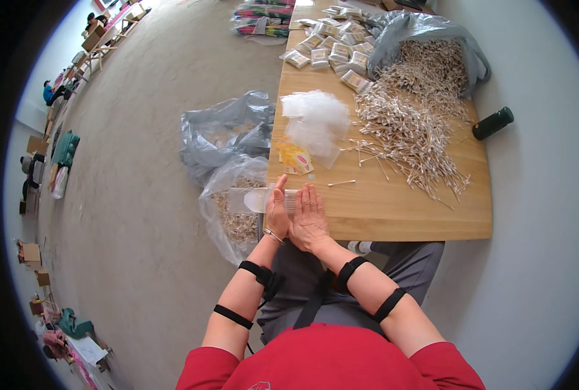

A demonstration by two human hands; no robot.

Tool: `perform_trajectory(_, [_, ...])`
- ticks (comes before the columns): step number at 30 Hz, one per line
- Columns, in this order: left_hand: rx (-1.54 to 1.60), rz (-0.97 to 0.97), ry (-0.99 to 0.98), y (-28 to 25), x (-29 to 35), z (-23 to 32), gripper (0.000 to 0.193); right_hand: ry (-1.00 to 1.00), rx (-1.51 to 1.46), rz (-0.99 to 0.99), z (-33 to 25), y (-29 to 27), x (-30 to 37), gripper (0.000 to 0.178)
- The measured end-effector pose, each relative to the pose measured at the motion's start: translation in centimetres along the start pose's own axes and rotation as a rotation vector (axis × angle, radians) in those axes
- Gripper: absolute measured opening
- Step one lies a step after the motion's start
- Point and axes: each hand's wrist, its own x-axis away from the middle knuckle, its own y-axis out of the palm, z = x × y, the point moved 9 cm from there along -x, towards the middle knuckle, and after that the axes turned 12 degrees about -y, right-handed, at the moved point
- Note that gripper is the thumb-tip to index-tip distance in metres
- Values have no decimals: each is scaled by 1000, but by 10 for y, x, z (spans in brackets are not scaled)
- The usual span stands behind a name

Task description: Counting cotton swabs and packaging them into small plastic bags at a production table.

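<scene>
At the near left corner of the table, my left hand (276,211) stands on edge with its fingers stretched out. My right hand (309,220) lies flat beside it, fingers extended, the heels of both hands close together. A neat row of cotton swabs (290,200) shows between the two hands; how far it runs under the right palm is hidden. Left of my left hand, a clear plastic bag (255,199) pokes out over the table edge. One loose cotton swab (341,182) lies just beyond my right fingertips. Yellow printed cards (295,159) sit ahead of the hands.
Clear empty bags (312,117) are stacked on the wooden table (393,218). A big swab heap (413,123) spills from a grey plastic sack (481,58). Filled packets (338,42) pile at the far end; a dark bottle (493,123) stands right. Plastic sacks (221,130) sit left of the table.
</scene>
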Motion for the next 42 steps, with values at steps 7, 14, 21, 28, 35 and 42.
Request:
perform_trajectory(7, [-309,69,101,-1,2,18,66,-64,-6,29,-4,-1,0,80])
perform_trajectory(14, [-132,-80,13,-2,-3,13,69,-9,12,-52,-7,0,-6,79])
perform_trajectory(21, [-69,-52,17,-6,-1,6,67,-17,-13,-14,-7,4,-6,80])
perform_trajectory(28, [-219,-44,57,-16,-3,1,52,16,13,-12,-7,11,-10,82])
perform_trajectory(35, [-1411,-132,199,-28,1,67,68,51,1,8,7,7,-5,89])
perform_trajectory(42, [-1383,-210,217,-47,-4,54,62,43,-13,-14,-14,8,-12,89])
